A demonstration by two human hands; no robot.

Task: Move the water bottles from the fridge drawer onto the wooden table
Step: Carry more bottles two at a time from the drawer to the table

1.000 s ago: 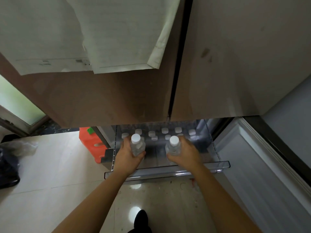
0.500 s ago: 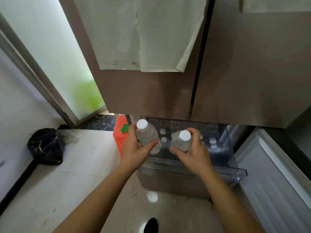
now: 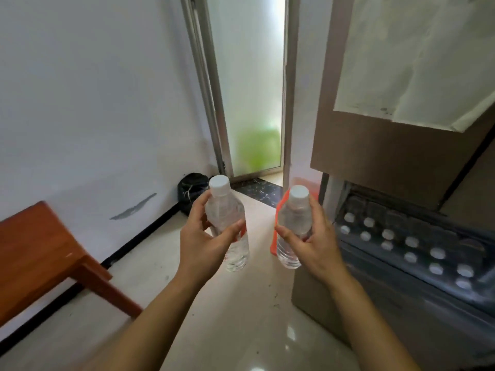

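Pale glossy floor tiles [image 3: 235, 317] run from 6 o'clock up to a frosted glass door [image 3: 251, 84] at 12 o'clock, with a white wall [image 3: 93, 89] filling the 9 to 11 o'clock sector.

Your left hand [image 3: 205, 243] is closed around a clear plastic water bottle with a white cap [image 3: 227, 218], just left of centre. Your left thumb [image 3: 230, 231] crosses the front of the bottle and the fingers [image 3: 199, 207] curl round its far side near the shoulder; the base hangs free below the palm. The bottle is upright, tilted slightly.

Your right hand [image 3: 316, 242] is closed around a second clear water bottle with a white cap [image 3: 293, 223], just right of centre. The right thumb [image 3: 288, 234] lies across its front and the fingers [image 3: 317, 212] wrap its right side. Both bottles are held in the air above the floor, near each other but apart.

At 3 to 4 o'clock, the open dark fridge drawer [image 3: 396, 303] holds rows of further bottles, visible as white caps [image 3: 411, 242]. Above it at 2 o'clock stands the brown fridge door [image 3: 375, 145], with white paper sheets [image 3: 417, 57] hanging on it.

At 8 to 9 o'clock, the corner of a reddish-brown wooden table [image 3: 34, 253] stands against the wall, well apart from both bottles. A black plastic bag [image 3: 191, 187] sits on the floor at 11 o'clock, beside the door frame. An orange object [image 3: 276, 236] is partly hidden behind the right-hand bottle; you cannot tell what it is.
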